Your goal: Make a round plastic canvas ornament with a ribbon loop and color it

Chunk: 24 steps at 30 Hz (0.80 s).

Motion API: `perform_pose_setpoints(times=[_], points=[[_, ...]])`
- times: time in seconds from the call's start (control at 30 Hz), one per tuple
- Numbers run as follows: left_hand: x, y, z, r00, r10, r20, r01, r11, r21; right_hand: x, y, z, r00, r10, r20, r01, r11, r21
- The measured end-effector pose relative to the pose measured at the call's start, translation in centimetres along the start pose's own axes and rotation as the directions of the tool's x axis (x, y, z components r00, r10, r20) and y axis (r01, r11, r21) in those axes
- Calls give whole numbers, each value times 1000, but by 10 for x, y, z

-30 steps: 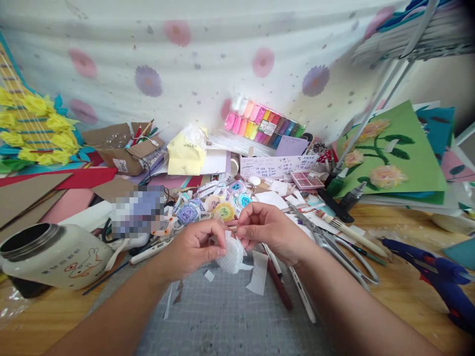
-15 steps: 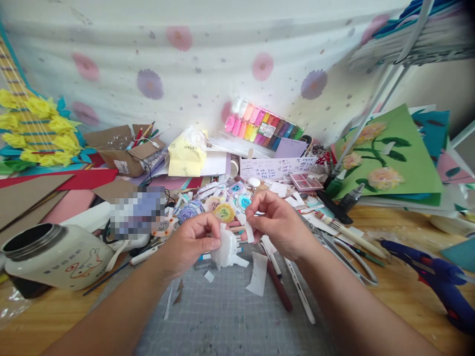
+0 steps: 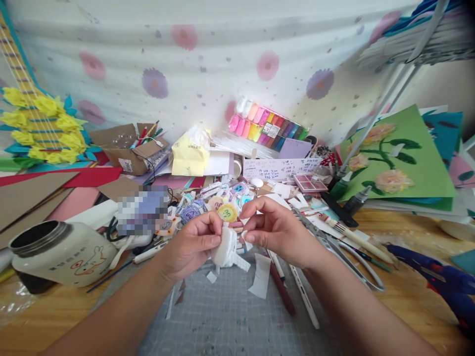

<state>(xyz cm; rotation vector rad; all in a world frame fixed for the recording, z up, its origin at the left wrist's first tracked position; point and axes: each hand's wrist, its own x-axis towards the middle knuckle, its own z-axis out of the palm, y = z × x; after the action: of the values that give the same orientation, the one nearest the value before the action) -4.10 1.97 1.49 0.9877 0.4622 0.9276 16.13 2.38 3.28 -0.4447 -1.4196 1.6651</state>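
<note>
My left hand pinches the left edge of a small white padded piece, roundish, with strips of white tape sticking out from its side and bottom. Close by on its right, my right hand holds a short white strip between thumb and fingers; most of the strip is hidden by the fingers. Under both hands lies a grey cutting mat. On the mat, a larger white paper strip rests beside a dark red stick-like tool and a white pen.
Behind the hands is a pile of round numbered badges. Scissors and a blue glue gun lie to the right. At left stands a cream jar. A pack of coloured clay leans at the back.
My right hand has come down and nearer to the white padded piece, bringing the strip beside it. The padded piece has turned slightly in my left hand. The whole view has shifted a little.
</note>
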Motion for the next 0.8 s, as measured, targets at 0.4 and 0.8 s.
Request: perform_pose_setpoints(times=[0.4, 0.8], points=[[0, -1, 0, 1000, -18, -12, 18, 1000, 2, -2, 0, 3, 976, -215, -34, 200, 948, -247], [-1, -2, 4, 996, -33, -77, 38, 997, 70, -2, 1, 8, 936, -352, 12, 302, 786, -539]])
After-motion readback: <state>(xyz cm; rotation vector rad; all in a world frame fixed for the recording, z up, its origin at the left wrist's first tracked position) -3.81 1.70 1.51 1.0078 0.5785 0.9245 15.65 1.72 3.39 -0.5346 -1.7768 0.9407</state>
